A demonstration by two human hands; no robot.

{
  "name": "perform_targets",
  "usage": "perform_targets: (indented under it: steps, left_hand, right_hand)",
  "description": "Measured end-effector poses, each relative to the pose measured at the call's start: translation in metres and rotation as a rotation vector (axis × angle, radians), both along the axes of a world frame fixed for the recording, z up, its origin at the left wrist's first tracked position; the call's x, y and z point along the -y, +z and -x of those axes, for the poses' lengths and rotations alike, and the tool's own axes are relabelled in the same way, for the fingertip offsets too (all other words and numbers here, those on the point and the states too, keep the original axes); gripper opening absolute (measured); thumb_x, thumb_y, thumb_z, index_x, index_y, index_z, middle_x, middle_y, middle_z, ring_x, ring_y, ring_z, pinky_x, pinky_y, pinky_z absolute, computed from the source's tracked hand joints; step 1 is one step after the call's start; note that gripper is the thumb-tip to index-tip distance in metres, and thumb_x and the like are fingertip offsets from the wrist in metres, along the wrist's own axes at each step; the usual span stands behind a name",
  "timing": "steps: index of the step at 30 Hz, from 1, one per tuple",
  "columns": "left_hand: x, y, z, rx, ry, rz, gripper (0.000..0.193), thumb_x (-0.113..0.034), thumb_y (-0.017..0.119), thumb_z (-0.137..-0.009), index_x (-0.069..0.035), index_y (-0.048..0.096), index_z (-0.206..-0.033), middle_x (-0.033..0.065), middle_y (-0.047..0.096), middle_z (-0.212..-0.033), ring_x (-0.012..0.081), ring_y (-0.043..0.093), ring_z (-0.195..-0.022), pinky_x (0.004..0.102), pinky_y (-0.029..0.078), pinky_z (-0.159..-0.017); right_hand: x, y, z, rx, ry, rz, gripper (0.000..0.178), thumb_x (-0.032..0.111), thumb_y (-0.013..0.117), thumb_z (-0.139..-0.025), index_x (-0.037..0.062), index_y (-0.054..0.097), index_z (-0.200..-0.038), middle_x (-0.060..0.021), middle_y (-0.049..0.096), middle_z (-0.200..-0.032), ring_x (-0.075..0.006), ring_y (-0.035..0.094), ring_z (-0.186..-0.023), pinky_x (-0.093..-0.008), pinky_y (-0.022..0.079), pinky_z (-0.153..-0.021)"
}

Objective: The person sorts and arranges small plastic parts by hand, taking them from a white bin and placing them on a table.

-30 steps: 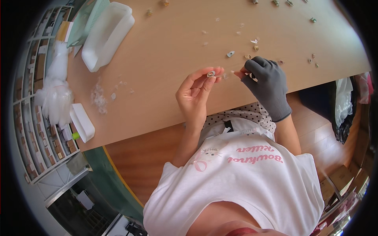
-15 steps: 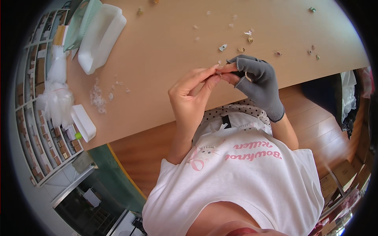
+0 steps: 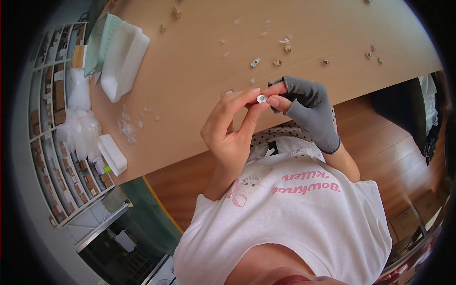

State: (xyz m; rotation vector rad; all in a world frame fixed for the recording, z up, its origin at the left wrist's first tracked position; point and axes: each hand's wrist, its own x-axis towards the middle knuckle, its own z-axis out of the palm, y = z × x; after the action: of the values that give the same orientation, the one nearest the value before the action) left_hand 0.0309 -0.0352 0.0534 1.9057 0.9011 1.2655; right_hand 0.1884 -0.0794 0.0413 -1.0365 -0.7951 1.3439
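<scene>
At the near side of the table, a small round white piece with a grey recessed centre (image 3: 261,99) is pinched between the fingertips of both hands. My bare left hand (image 3: 230,121) grips it from the left with thumb and forefinger. From the other side, the thumb and forefinger of my right hand (image 3: 304,107), in a grey glove with cut-off fingertips, hold it too. Just beyond lie a small white and dark piece (image 3: 255,62) and a gold-coloured piece (image 3: 277,62). Part of another pale object (image 3: 229,91) shows behind my left fingers; its kind is hidden.
Small coloured pieces, including a dark red one (image 3: 325,62), and clear scraps (image 3: 127,128) are scattered on the table (image 3: 190,85). A white bin (image 3: 124,61), a green basket (image 3: 100,45) and a small white tray (image 3: 113,155) stand left. Shelving (image 3: 61,118) lies beyond.
The small white piece now shows its round face between my fingertips, where it was mostly hidden before. My hands have lowered slightly, and the whole view has shifted a little.
</scene>
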Motion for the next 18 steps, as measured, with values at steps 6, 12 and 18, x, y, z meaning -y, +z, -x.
perform_targets:
  steps: [6, 12, 18]
  left_hand:
    - [0.0048, 0.0010, -0.0016, 0.078, -0.012, 0.118, 0.026, 0.007, 0.079, -0.075, -0.003, 0.071, -0.098, 0.0051, 0.073, -0.093, 0.0088, 0.063, -0.075, 0.0193, 0.038, -0.052]
    - [0.0017, 0.0001, -0.0039, 0.081, -0.035, 0.100, 0.022, 0.005, 0.079, -0.075, -0.002, 0.072, -0.095, 0.0040, 0.072, -0.092, 0.0062, 0.061, -0.075, 0.0189, 0.034, -0.050]
    - [0.0071, 0.0021, -0.0042, 0.075, -0.030, 0.174, 0.018, 0.006, 0.075, -0.080, 0.000, 0.072, -0.096, 0.0044, 0.071, -0.092, 0.0086, 0.063, -0.078, 0.0181, 0.042, -0.057]
  right_hand:
    - [0.0047, 0.0048, -0.0027, 0.103, -0.039, -0.103, 0.015, 0.005, 0.071, -0.086, -0.0010, 0.073, -0.100, -0.0041, 0.069, -0.084, -0.0068, 0.061, -0.078, -0.0222, 0.050, -0.071]
    - [0.0040, 0.0049, -0.0066, 0.130, -0.061, -0.094, 0.011, 0.000, 0.071, -0.082, -0.0020, 0.071, -0.092, -0.0047, 0.067, -0.084, -0.0083, 0.058, -0.078, -0.0225, 0.046, -0.069]
    - [0.0071, 0.0028, -0.0002, 0.230, -0.140, -0.144, 0.008, -0.002, 0.071, -0.079, -0.0012, 0.067, -0.086, -0.0040, 0.066, -0.082, -0.0077, 0.057, -0.070, -0.0222, 0.045, -0.063]
